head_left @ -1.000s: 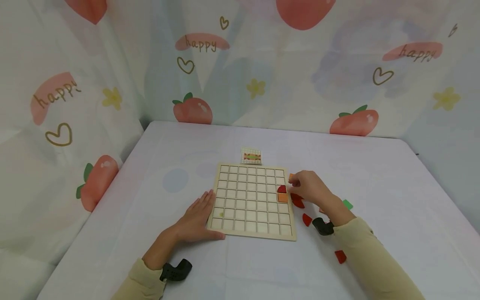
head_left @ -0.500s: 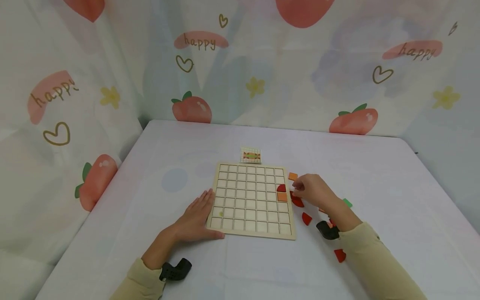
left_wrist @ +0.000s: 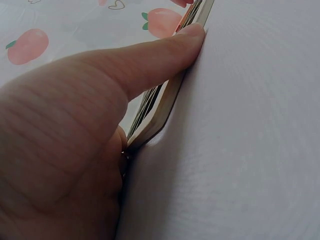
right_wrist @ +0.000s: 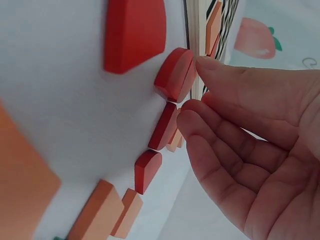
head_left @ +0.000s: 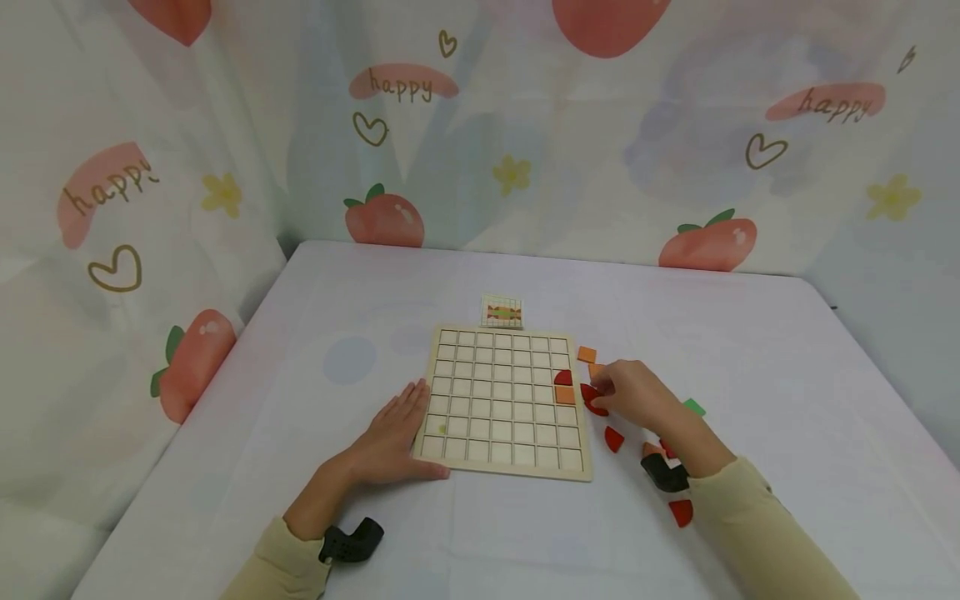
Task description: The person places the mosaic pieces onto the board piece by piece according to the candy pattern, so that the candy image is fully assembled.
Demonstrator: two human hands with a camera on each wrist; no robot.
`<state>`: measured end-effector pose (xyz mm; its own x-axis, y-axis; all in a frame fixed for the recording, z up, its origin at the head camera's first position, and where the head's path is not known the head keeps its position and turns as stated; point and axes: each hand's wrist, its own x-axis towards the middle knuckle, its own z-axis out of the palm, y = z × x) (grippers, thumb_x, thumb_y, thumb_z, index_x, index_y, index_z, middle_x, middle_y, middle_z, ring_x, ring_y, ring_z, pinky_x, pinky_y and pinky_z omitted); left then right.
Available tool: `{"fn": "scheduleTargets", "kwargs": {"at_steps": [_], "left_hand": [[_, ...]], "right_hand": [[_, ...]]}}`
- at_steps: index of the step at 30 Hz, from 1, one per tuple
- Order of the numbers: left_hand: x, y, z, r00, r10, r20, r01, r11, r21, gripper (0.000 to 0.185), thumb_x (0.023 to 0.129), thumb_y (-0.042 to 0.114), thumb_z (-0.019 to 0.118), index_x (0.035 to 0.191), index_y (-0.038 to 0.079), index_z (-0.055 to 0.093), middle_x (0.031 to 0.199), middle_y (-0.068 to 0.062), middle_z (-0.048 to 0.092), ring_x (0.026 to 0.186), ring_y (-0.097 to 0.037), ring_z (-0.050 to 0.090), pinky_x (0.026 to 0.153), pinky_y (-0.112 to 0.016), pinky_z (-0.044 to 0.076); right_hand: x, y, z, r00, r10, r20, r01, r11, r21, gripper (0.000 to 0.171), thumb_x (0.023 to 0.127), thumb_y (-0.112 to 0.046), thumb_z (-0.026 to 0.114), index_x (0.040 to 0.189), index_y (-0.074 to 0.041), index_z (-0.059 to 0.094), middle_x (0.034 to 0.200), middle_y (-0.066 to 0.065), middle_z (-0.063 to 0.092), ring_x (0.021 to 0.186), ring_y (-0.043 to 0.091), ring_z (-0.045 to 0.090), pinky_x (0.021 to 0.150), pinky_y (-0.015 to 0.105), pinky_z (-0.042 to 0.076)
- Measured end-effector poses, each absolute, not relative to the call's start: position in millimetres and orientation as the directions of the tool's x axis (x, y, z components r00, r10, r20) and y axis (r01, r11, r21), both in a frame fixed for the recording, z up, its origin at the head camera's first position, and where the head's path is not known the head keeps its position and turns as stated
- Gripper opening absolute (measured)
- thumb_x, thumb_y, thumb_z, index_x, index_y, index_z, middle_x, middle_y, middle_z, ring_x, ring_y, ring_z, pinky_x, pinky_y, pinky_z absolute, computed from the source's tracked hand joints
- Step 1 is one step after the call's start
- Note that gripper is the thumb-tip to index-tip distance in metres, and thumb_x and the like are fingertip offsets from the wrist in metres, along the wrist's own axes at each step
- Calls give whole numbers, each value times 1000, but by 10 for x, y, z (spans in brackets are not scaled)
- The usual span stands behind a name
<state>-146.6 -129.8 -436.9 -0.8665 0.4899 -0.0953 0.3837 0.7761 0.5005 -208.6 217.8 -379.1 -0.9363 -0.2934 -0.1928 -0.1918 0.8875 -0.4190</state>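
A pale wooden grid board [head_left: 491, 408] lies on the table. My left hand [head_left: 390, 437] rests at its near left corner, fingers along the left side and thumb on the front edge. In the left wrist view the thumb [left_wrist: 165, 57] lies against the board's rim. Its right column holds a red quarter-round piece [head_left: 563, 378] and an orange square [head_left: 565, 395]. My right hand [head_left: 633, 392] is over loose red pieces [head_left: 596, 407] just right of the board. The right wrist view shows its thumb by a red rounded piece [right_wrist: 176, 75], with the fingers loosely bent and apart from the thumb.
A small pattern card [head_left: 502, 312] lies behind the board. Orange squares [head_left: 587, 354], a red piece [head_left: 614, 439], another red piece [head_left: 681, 512] and a green piece [head_left: 694, 407] are scattered to the right. A printed cloth [head_left: 585, 167] hangs behind the table.
My right hand has moved slightly right and toward me, from the orange squares to the red pieces, uncovering the orange squares. The left hand and board stay put.
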Motion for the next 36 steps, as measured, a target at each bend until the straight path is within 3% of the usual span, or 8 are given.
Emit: {"fn": "scheduleTargets", "kwargs": {"at_steps": [9, 36], "left_hand": [[-1462, -1295, -4375, -865, 494, -86, 389, 770, 506, 116, 72, 68, 59, 146, 0, 1, 152, -10, -4, 138, -19, -6, 108, -40, 4], [-1455, -1294, -4367, -872, 483, -83, 379, 772, 510, 116, 71, 66, 62, 146, 0, 2, 152, -10, -3, 138, -20, -5, 108, -40, 5]], "right_hand": [[-2015, 2188, -3803, -937, -299, -181, -201, 885, -421, 19, 78, -3, 71, 96, 2, 69, 84, 5, 63, 76, 20, 54, 71, 36, 50], [-1931, 2163, -3855, -942, -282, -184, -193, 900, -391, 21, 78, -2, 71, 98, 3, 69, 76, 4, 56, 72, 20, 49, 59, 27, 45]]}}
